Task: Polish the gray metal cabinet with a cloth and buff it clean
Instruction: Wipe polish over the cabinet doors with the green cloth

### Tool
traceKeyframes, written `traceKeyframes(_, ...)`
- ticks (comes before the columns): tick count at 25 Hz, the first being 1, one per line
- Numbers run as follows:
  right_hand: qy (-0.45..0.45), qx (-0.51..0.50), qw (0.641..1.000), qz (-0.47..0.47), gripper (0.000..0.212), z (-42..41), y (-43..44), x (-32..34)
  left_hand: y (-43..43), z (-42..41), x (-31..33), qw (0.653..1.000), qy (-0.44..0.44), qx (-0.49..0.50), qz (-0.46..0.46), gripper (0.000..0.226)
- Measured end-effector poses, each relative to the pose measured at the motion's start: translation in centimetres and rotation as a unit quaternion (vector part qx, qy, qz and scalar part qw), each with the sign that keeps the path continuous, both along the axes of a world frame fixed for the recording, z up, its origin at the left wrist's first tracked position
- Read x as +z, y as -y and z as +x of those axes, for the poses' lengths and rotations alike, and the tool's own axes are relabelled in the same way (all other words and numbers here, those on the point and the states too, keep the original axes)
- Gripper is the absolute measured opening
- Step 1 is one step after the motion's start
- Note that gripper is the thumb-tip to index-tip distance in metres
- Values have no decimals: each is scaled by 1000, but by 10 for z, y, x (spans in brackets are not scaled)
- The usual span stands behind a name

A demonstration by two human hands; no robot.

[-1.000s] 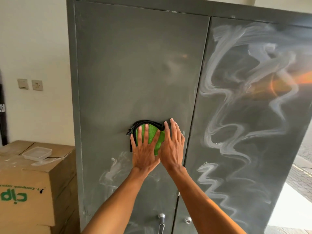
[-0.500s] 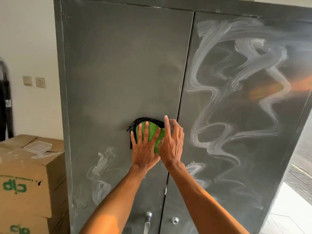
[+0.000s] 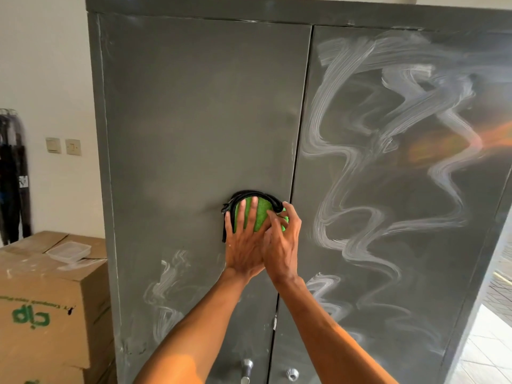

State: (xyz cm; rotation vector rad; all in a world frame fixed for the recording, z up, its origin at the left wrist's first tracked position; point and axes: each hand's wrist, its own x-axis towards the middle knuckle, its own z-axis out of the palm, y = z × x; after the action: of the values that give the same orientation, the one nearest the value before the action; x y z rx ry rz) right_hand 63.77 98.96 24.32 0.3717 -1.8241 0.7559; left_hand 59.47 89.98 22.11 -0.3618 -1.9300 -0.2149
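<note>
Left hand (image 3: 243, 242): fingers spread flat, pressing on the cloth.
Right hand (image 3: 282, 245): overlaps the left hand, fingers curled round the cloth's right edge.
Cloth (image 3: 259, 217): green, black-trimmed, against the left door (image 3: 194, 120), just beside the centre seam (image 3: 300, 151).
Cabinet (image 3: 249, 9): left door bare above the cloth; white streaks (image 3: 335, 139) lie below it and across the right door (image 3: 415, 217).
Cardboard box (image 3: 41, 300): tight against the cabinet's left edge.

Apparently plastic tub (image 3: 68, 251) atop cardboard box (image 3: 41, 300)

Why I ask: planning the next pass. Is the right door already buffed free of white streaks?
No, wavy white streaks cover most of the right door.
</note>
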Motion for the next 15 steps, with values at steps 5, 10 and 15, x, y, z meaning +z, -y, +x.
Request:
traceKeyframes(5,0,-28,998,57,41,7,-4,2,1,-4,-3,1000,13,13,-7,65)
traceKeyframes(10,-23,-61,997,29,39,14,-16,23,3,-7,0,1000,12,-1,-3,77)
traceKeyframes(15,-93,-80,991,45,43,-11,-25,47,10,-11,83,998,-43,-26,31,77)
